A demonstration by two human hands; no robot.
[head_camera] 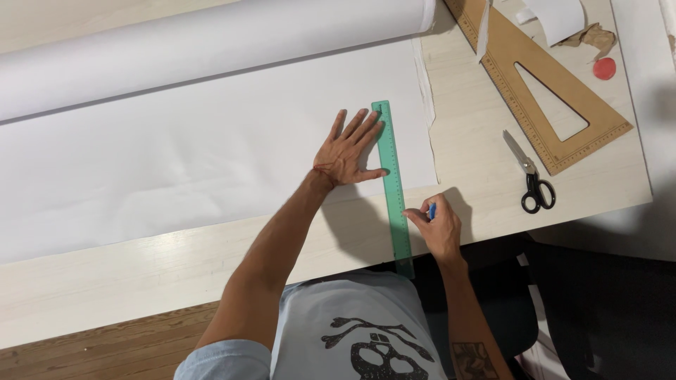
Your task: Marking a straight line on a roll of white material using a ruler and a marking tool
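- The left hand (348, 151), just above the middle of the frame, lies flat and open, fingers spread, pressing on the wide sheet of white fabric or paper (176, 151). Its fingertips and thumb rest against the left edge of the long translucent green plastic ruler (393, 186). It grips nothing; the spread palm looks meant to pin ruler and sheet so neither slides.
- The ruler runs nearly straight up and down through the centre of the frame, its upper end on the white sheet close to the sheet's right edge. Its lower end reaches past the near edge of the pale wooden table (479, 141), over the person's lap.
- The right hand (438, 224), lower right of centre, is closed in a pinch on a small blue marking tool (432, 210), whether chalk or pen I cannot tell. Its tip sits just beside the ruler's right edge, held there so the straight edge can guide it.
- The sheet unwinds from a thick white roll (211, 49) lying across the upper left of the frame, which keeps the spare length off the working area.
- Well apart, at the right of the frame, black-handled steel scissors (531, 176) lie shut on the table.
- Above them, in the upper right, rests a large brown wooden set square with a triangular cut-out (535, 63), with a small round red object (604, 68) near it.
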